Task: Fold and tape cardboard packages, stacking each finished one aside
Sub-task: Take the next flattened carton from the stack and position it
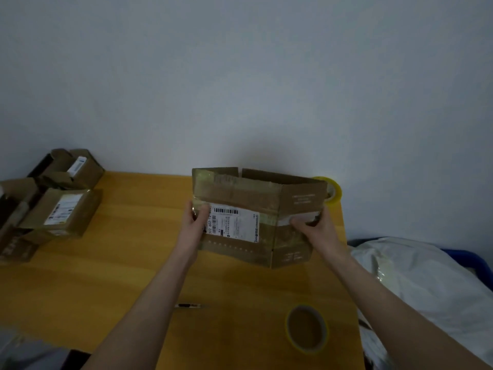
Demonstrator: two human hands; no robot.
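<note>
Left hand (196, 217) and right hand (314, 225) grip the ends of one unsealed cardboard box (240, 193). Two rolls: near tape roll (306, 328), far tape roll (334, 189). Roughly four stacked packages (64, 209) at left.

**Person: hands and forearms**

Left hand (193, 218) and right hand (317, 225): both bare over fingers, thumbs and wrists. Left forearm (149, 303) and right forearm (386, 297): bare along the whole visible length, down to the lower edge. Both forearms are long and slim. Light is dim; nails and finer marks are too blurred to read.
</note>
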